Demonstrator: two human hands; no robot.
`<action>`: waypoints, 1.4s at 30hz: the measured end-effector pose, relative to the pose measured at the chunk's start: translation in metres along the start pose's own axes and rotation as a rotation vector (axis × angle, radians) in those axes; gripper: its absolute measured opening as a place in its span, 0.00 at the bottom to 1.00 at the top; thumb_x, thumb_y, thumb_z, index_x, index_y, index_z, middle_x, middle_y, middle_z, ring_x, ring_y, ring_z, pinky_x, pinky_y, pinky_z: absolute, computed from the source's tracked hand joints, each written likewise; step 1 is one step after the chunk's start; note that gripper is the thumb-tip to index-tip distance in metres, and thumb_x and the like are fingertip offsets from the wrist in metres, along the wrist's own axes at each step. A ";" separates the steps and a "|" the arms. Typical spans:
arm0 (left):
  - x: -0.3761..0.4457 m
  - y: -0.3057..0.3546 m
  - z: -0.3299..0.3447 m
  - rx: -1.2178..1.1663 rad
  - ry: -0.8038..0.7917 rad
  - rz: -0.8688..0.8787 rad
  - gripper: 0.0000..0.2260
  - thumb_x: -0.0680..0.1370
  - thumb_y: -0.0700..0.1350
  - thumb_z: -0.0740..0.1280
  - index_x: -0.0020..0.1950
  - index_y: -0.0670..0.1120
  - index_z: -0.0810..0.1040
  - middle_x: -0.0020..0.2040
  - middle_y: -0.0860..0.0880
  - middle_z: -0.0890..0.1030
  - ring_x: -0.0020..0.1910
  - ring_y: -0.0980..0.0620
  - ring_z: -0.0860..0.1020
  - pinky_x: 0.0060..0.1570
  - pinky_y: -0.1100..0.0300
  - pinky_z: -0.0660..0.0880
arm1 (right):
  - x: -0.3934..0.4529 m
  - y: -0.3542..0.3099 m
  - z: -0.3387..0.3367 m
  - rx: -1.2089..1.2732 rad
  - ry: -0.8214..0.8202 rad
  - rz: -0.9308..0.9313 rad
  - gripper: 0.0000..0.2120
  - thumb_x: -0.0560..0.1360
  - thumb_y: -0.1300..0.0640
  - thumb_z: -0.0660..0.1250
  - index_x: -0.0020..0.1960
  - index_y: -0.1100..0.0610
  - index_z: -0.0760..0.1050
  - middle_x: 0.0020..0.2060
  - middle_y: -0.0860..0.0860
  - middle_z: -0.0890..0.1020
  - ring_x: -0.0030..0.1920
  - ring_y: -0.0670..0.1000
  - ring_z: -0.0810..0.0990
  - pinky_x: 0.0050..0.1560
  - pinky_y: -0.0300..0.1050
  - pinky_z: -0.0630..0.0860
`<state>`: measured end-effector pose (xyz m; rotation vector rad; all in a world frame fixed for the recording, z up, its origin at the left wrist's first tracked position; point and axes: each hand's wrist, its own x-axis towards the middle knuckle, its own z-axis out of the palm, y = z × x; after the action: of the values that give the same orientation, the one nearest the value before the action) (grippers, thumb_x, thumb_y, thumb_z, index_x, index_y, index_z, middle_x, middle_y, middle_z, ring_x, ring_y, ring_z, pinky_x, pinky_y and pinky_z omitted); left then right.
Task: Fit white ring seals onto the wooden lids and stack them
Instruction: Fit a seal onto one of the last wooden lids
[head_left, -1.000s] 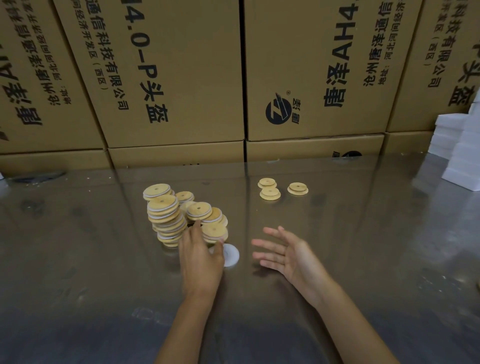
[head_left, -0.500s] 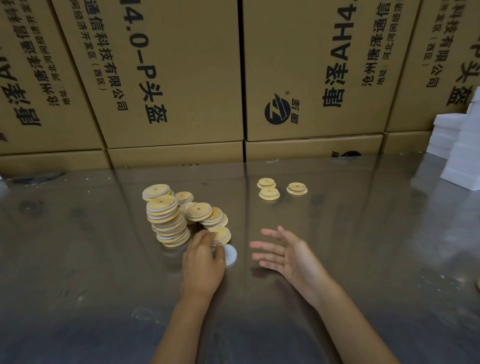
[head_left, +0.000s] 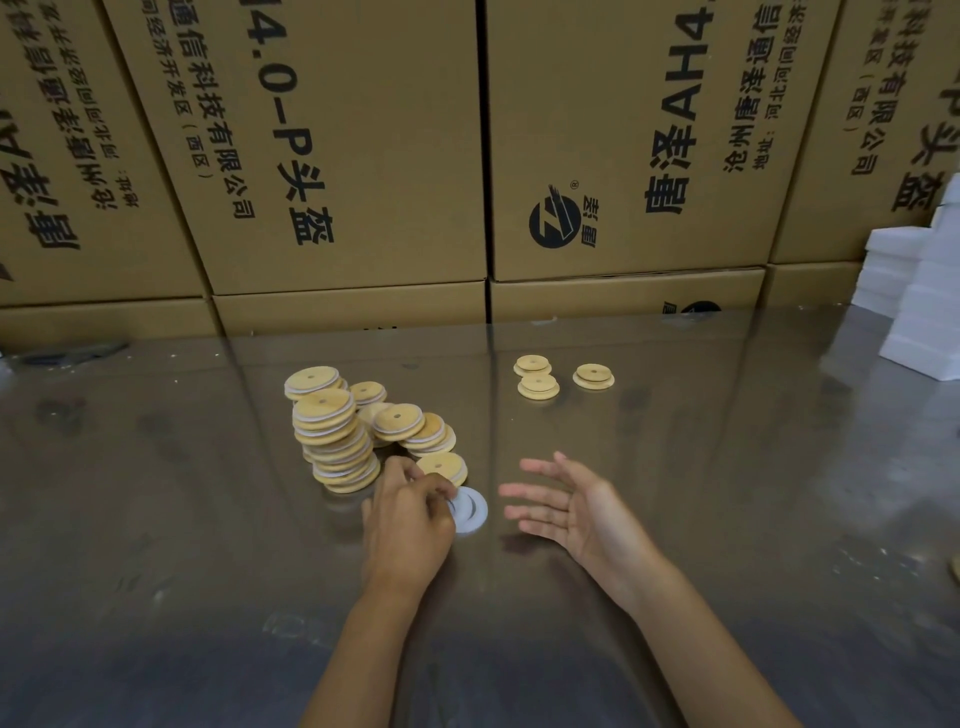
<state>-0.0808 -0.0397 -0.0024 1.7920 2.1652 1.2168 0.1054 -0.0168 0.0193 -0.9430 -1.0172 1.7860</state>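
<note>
Several round wooden lids with white seals stand in leaning stacks (head_left: 332, 441) on the shiny table (head_left: 208, 519). A single lid (head_left: 441, 466) lies in front of them. Just below it lie white ring seals (head_left: 470, 511), flat on the table. My left hand (head_left: 410, 525) has curled fingers and pinches the left edge of the seals. My right hand (head_left: 576, 512) hovers to their right, palm turned inward, fingers spread and holding nothing. Three bare wooden lids (head_left: 540, 376) lie farther back on the right.
Large brown cardboard boxes (head_left: 363, 156) with black print wall off the far edge of the table. White foam blocks (head_left: 924, 301) are stacked at the right edge.
My left hand drew back from the lid stacks toward me and closed its fingers on the white seals. The front lid now lies uncovered. My right hand barely moved.
</note>
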 end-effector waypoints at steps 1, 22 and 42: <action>0.000 0.000 0.001 -0.003 0.001 0.001 0.12 0.72 0.35 0.65 0.44 0.51 0.84 0.50 0.52 0.69 0.52 0.51 0.74 0.56 0.50 0.71 | 0.000 0.000 0.000 -0.002 0.001 0.000 0.20 0.84 0.48 0.53 0.64 0.61 0.74 0.52 0.62 0.85 0.45 0.56 0.85 0.49 0.46 0.80; 0.004 -0.013 0.015 0.229 -0.069 -0.022 0.23 0.79 0.53 0.60 0.74 0.50 0.67 0.67 0.50 0.71 0.66 0.47 0.64 0.64 0.53 0.60 | -0.005 0.000 -0.002 0.099 0.017 -0.014 0.20 0.84 0.50 0.54 0.65 0.63 0.73 0.54 0.65 0.84 0.49 0.59 0.84 0.53 0.47 0.79; 0.021 -0.015 0.023 0.329 -0.203 0.033 0.24 0.78 0.65 0.52 0.68 0.54 0.70 0.72 0.58 0.67 0.72 0.55 0.60 0.64 0.53 0.54 | 0.021 -0.006 -0.021 0.199 0.250 -0.111 0.14 0.82 0.64 0.57 0.64 0.68 0.75 0.58 0.62 0.80 0.62 0.57 0.78 0.65 0.47 0.73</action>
<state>-0.0877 -0.0095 -0.0186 1.9748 2.3274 0.6734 0.1185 0.0098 0.0122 -0.9385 -0.7066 1.5978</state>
